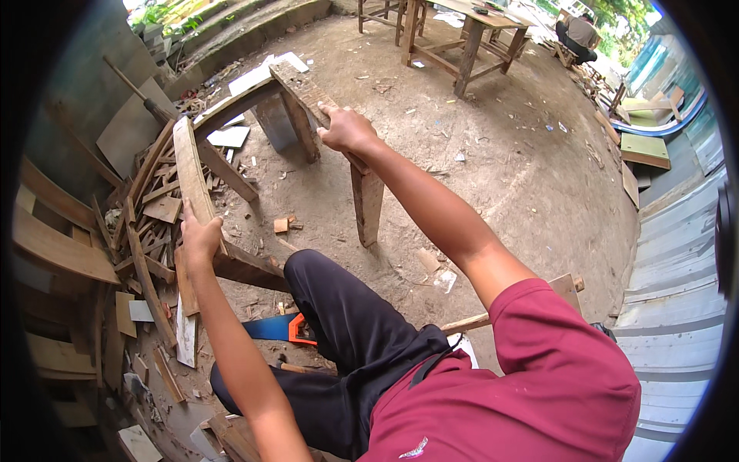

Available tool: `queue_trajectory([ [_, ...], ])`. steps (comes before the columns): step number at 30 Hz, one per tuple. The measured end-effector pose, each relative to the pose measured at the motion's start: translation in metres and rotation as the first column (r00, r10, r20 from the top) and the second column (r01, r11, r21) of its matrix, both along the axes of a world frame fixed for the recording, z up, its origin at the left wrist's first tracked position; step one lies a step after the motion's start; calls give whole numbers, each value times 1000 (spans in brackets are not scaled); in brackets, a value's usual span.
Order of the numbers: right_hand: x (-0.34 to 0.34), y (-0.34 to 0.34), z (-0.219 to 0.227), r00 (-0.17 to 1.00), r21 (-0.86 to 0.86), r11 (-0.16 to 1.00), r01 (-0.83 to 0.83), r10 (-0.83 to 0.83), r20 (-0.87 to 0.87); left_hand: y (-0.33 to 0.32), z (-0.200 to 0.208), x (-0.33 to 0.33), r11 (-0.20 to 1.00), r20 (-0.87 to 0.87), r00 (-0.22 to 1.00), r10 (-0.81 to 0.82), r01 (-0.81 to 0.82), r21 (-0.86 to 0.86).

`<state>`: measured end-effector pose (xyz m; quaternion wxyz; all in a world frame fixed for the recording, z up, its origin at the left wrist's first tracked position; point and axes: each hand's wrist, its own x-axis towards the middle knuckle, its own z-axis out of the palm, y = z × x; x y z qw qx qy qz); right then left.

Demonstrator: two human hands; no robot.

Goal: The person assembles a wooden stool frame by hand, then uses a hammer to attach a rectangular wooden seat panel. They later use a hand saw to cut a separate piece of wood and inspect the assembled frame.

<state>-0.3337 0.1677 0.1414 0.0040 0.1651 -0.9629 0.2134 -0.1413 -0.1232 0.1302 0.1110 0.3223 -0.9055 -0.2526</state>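
A wooden frame with legs (194, 171), like the base of a stool or small table, stands on the dirt ground before me. My left hand (202, 237) is closed round the near end of its left rail, thumb on the inner side. Farther off, my right hand (348, 129) grips the right rail, fingers wrapped over its edge. Between the rails the frame has no top. By my bent knee lies a handsaw (269, 328) with a blue blade and orange handle. A wooden tool handle (294, 368) shows beside my leg, its head partly hidden.
Scrap wood (158, 208) is heaped along the left wall, with a broom (154, 108) leaning above it. A wooden table (469, 23) stands at the back, and a person (579, 37) crouches far right. Corrugated metal sheeting (673, 308) lines the right side.
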Motion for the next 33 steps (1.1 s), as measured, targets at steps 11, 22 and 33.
queue_trajectory([
  [11, -43, 1, -2, 929, -308, 937, 168, -45, 368, -14, 2, -8, 1000, -30, 1000, -5, 5, 3],
  [22, -27, -28, 13, 983, -44, 992, -117, 122, 140, -63, -8, -41, 963, 37, 996, -87, 93, -254],
  [33, -43, -10, 6, 987, -71, 993, -96, 104, 123, -39, -8, -50, 973, 47, 989, -140, 147, -178],
])
